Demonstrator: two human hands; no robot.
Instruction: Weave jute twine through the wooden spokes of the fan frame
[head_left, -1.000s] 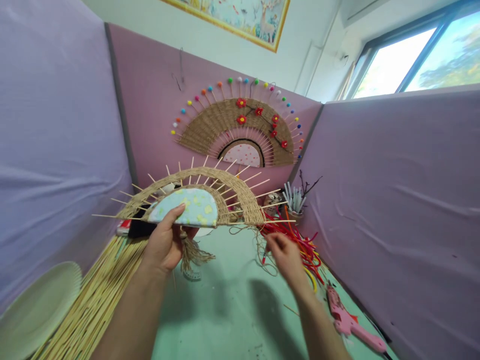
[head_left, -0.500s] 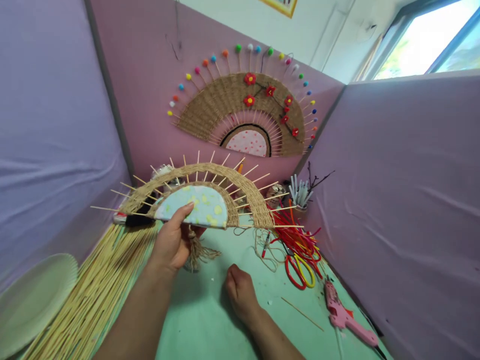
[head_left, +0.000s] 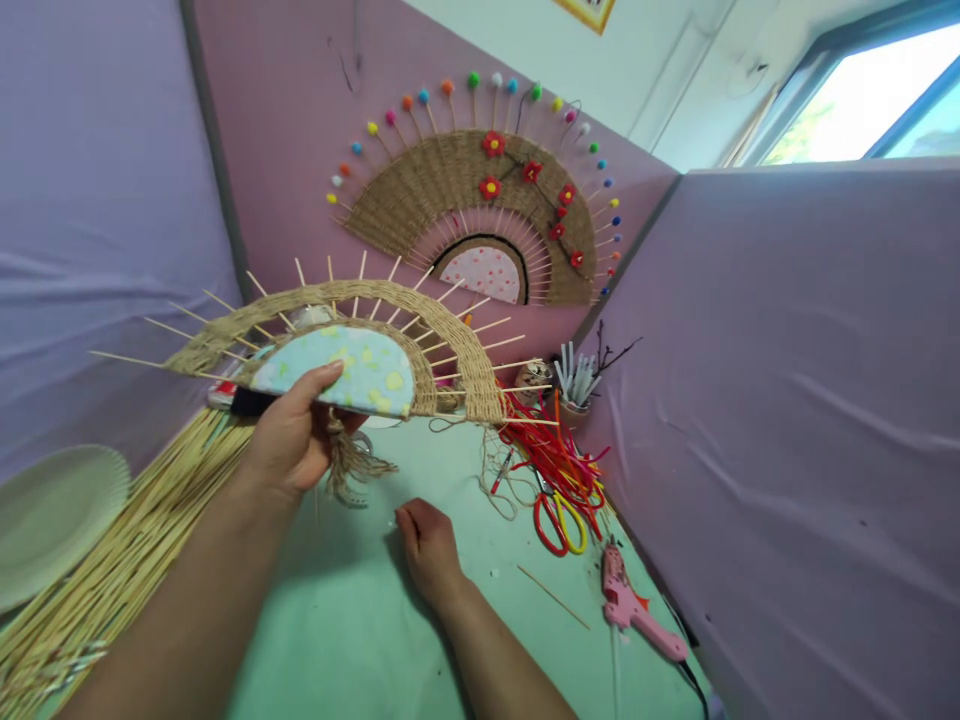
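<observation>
My left hand (head_left: 296, 435) grips a woven fan (head_left: 352, 375) by its lower edge, thumb on the pale blue half-round cloth with yellow-green blotches. Thin sticks radiate from that centre through a woven twine band and stick out past it. A twine tassel (head_left: 352, 462) hangs beneath the fan beside my fingers. Lower and to the right, my right hand (head_left: 429, 545) rests on the green tabletop (head_left: 345, 610), its fingers curled in. Whether anything lies inside that fist is hidden.
Long straw-like strips (head_left: 142, 520) and a pale ribbed plate (head_left: 60, 520) lie at left. On the right are scissors (head_left: 559, 525), red strips (head_left: 559, 455), a pink glue gun (head_left: 637, 610) and a thin stick (head_left: 553, 597). A larger finished-looking fan (head_left: 450, 180) hangs on the wall.
The fan in my left hand has risen and shifted left in view, tipping slightly. My right hand stays curled on the table, and the whole view has turned a little.
</observation>
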